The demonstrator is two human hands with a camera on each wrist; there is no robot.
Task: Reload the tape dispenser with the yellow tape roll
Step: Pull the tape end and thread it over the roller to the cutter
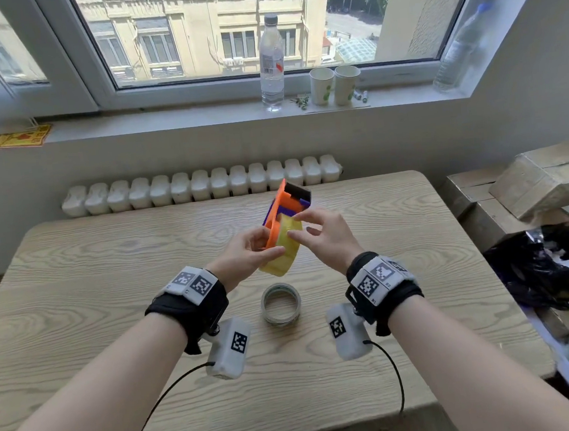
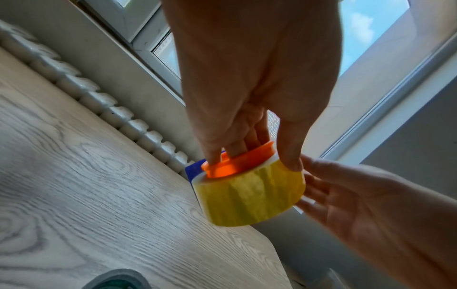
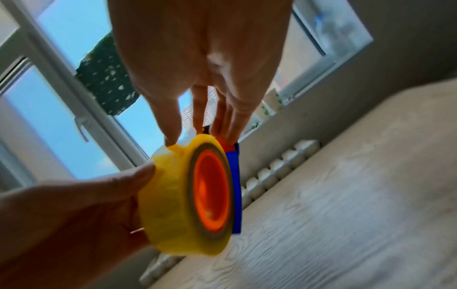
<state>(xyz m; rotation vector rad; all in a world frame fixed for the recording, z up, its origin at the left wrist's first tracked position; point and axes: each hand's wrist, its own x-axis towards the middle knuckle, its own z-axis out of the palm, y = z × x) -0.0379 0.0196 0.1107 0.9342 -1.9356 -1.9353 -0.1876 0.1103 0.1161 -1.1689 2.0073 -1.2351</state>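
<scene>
So the left hand [image 1: 245,253] is holding the tape dispenser [image 1: 284,208] up in the air over the middle of the tabletop [image 1: 108,265], with the yellow tape roll [image 1: 284,249] already sitting on the orange hub. From the left wrist view the thumb is pressed on the outer face of the roll while the fingers [image 2: 215,154] are tucked behind the orange side plate, so that hand is clamped on the dispenser and roll together. The right hand [image 1: 326,237] is right up against the other side of the roll with its fingers fairly straight; in the right wrist view its thumb tip touches a lifted flap of yellow tape at the top edge of the roll, and the other fingers reach past toward the blue and orange part of the dispenser. Whether it actually pinches that flap, I can't tell. The dispenser's black end points up and away toward the radiator [image 1: 201,186]. Below the hands, a second roll of tape [image 1: 280,305], clear-ish with a grey rim, lies flat on the tabletop. On the windowsill there's a water bottle [image 1: 271,61] and 2 paper cups [image 1: 333,85].
</scene>
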